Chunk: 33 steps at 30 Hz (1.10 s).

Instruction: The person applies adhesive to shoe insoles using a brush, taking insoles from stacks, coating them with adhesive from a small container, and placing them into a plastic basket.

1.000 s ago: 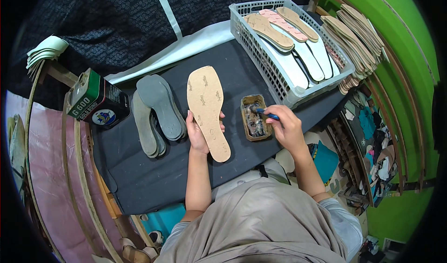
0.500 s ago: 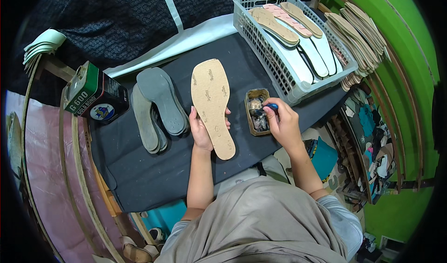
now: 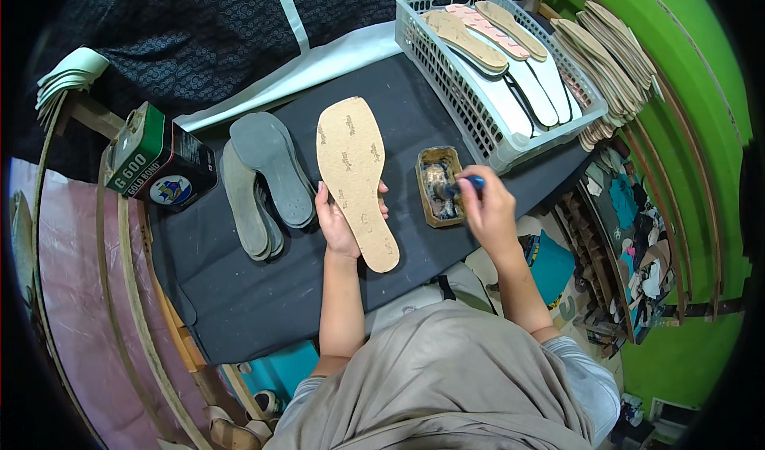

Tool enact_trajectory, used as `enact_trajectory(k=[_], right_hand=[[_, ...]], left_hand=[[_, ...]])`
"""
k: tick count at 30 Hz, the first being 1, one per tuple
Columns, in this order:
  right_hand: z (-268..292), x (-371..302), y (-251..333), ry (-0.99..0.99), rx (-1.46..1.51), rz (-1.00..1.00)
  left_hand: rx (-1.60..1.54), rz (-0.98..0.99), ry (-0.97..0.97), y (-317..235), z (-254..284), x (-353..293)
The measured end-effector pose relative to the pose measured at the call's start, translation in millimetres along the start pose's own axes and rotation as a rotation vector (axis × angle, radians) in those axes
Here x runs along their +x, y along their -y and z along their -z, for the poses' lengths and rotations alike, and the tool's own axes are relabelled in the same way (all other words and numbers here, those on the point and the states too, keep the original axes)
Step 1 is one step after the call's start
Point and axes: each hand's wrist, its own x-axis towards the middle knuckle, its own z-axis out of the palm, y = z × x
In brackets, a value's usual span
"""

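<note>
My left hand point(image 3: 338, 231) holds a tan insole board point(image 3: 354, 179) near its waist, thumb at the left edge and fingertips showing at the right edge. Dark printed marks are scattered on its upward face. In my right hand point(image 3: 491, 219) is a blue-handled brush point(image 3: 472, 184), its lower end inside a small tan box point(image 3: 428, 211). The box is smeared inside with a dark, glossy residue; the bristles cannot be made out. Left of the insole board, grey sole pieces point(image 3: 269, 159) lie in two overlapping stacks on the dark table cover point(image 3: 215, 298).
A grey plastic crate point(image 3: 510, 157) holding white, pink and tan insoles stands at the far right. Beside it are stacked tan insole boards point(image 3: 610, 75). A green and black metal can point(image 3: 163, 159) stands at the left. Scraps point(image 3: 637, 235) lie below the table's right side.
My right hand has shifted slightly right, with the brush now tilted lower over the box. The insole board in my left hand has moved slightly left.
</note>
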Motion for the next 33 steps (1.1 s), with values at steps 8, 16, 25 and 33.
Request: enact_trajectory(k=[8, 16, 25, 33], right_hand=[[1.3, 7.9, 7.4, -0.039, 0.104, -0.065], [-3.5, 22.1, 52.3, 0.087, 0.397, 0.623], [-7.9, 73.8, 44.0, -0.208, 0.216, 0.519], [-23.3, 53.2, 51.0, 0.077, 0.166, 0.867]], left_hand=[[0.027, -0.044, -0.017, -1.8, -5.0, -2.9], [0.031, -0.055, -0.037, 9.4, -7.0, -6.3], [0.05, 0.043, 0.144, 14.1, 3.9, -9.5], [-0.026, 0.07, -0.02, 16.4, -10.8, -9.6]])
